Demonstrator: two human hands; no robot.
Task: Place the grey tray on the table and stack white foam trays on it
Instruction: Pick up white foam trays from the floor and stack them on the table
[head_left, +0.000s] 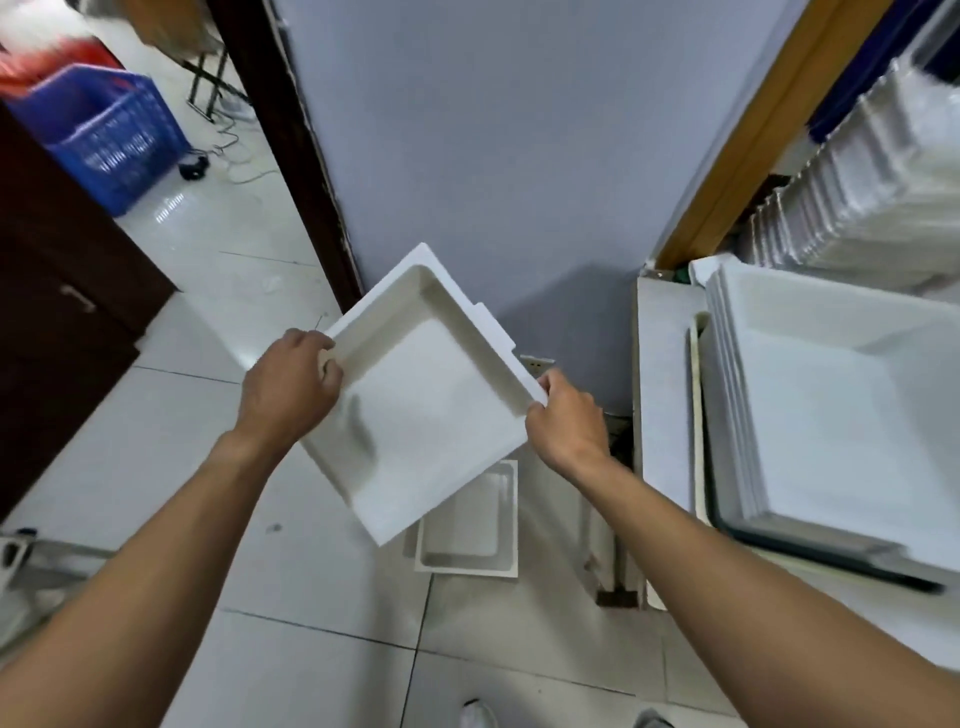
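I hold a white foam tray (431, 395) in the air above the floor, tilted, its hollow side facing me. My left hand (288, 387) grips its left rim. My right hand (566, 421) grips its right corner. On the table at the right, several white foam trays (841, 415) lie nested in a stack. Under that stack the dark rim of the grey tray (810, 548) shows along the near edge. Another white foam tray (470, 530) lies on the floor below the held one.
A pale table (662, 395) stands at the right, against a grey wall (493, 156). A long row of stacked white trays (872, 176) leans at the far right. A blue crate (111, 132) and a dark cabinet (57, 291) stand at the left on the tiled floor.
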